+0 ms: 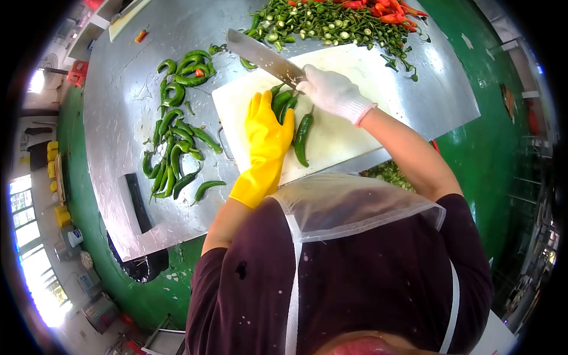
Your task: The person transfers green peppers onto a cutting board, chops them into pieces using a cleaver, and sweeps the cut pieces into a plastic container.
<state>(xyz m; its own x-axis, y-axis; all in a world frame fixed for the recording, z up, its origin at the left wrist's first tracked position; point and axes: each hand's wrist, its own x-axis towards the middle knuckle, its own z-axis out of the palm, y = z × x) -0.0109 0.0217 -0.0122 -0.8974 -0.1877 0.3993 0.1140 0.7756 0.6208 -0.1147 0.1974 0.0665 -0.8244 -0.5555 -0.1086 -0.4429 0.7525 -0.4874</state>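
My left hand [265, 133], in a yellow rubber glove, rests on the white cutting board [236, 92]. Its fingers and thumb bracket a few green chili peppers [281, 102], stems pointing away from me. In a white glove, my right hand [332, 92] grips a wide-bladed kitchen knife [260, 56]; the handle is hidden in the fist. The blade reaches to the upper left, just beyond the stem ends of those peppers, with small bits stuck to it. One more green chili pepper [303, 139] lies on the board between my hands, touched by neither.
Whole green peppers [171, 142] are scattered over the metal table [118, 89] on the left. At the far side sits a heap of cut green stem ends [331, 23], with red peppers [390, 12] beside it. A rectangular slot [138, 203] opens near the table's left corner.
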